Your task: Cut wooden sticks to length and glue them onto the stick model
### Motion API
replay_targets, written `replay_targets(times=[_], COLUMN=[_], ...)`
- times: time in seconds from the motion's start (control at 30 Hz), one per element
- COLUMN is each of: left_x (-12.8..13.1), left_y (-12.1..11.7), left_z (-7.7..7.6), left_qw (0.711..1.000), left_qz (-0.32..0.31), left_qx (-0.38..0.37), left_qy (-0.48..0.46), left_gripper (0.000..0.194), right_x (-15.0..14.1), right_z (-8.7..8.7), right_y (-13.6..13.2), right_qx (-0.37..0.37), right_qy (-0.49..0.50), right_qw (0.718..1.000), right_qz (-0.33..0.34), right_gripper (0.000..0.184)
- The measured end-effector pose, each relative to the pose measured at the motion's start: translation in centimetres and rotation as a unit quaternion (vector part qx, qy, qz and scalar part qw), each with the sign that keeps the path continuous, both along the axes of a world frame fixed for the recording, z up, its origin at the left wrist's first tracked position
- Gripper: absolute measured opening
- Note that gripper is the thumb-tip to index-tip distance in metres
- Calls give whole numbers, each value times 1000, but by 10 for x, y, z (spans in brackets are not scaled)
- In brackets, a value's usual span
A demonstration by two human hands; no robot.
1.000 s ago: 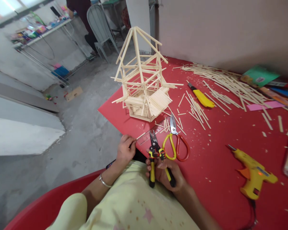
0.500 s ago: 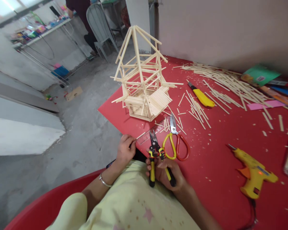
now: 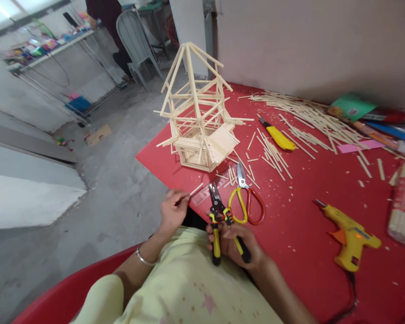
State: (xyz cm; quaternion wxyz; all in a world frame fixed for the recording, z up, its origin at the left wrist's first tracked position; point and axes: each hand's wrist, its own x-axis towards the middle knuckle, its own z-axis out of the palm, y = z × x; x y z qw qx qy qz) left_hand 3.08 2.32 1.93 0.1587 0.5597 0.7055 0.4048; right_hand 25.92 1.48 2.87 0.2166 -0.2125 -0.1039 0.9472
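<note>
Thin pale wooden stick (image 3: 196, 188), likely light, brittle: hold its end.
Left fingers (image 3: 181, 195) pinch it; right fingers (image 3: 209, 238) enclose yellow-black pliers (image 3: 217, 208).

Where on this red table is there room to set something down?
The widest mostly free patch of the red table lies between the scissors and the glue gun. A smaller one is the left corner, beside the stick house. It's crowded around the pliers, ruler and short cut sticks, and toward the wall, where loose sticks lie.
</note>
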Motion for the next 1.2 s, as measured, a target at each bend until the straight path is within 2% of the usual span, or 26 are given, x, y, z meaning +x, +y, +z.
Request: replay_targets(times=[0.1,0.17,0.23,0.3,0.37,0.5,0.57,0.67,0.8,1.03,1.1,1.2], left_x=[7,14,23,32,42,59,65,72,75,73,71,68], left_y=[3,5,9,14,19,26,27,29,32,42,45,48], left_z=[21,32,38,40,39,38,40,44,48,48,49,48], left_qw=[998,993,986,977,967,945,935,921,910,897,899,902], left_qz=[-7,-28,-58,-93,-129,-183,-199,-220,-254,-294,-315,-364], left_qx=[-7,-7,-6,-5,1,-20,-39,-60,-83,-63,-53,-48], left_qy=[-69,-113,-153,-190,-220,-269,-291,-314,-317,-324,-298,-228], left_gripper=[11,10,10,10,10,11,13,14,15,15,13,13], right_x=[15,33,50,60,62,48,41,33,30,23,19,18], right_z=[15,29,43,53,57,50,45,41,46,56,54,51], right_y=[-3,-10,-20,-33,-45,-55,-55,-53,-51,-45,-46,-46], right_qx=[55,134,244,350,419,469,481,482,459,456,458,454], right_qy=[-52,-139,-263,-370,-434,-519,-541,-555,-576,-581,-588,-622], right_qw=[997,981,933,861,797,714,688,674,672,669,660,629], right_qz=[-10,7,14,-2,-18,-31,-51,-80,-80,-80,-96,-109], right_gripper=[38,39,51,72,87,95,97,98,98,96,95,94])
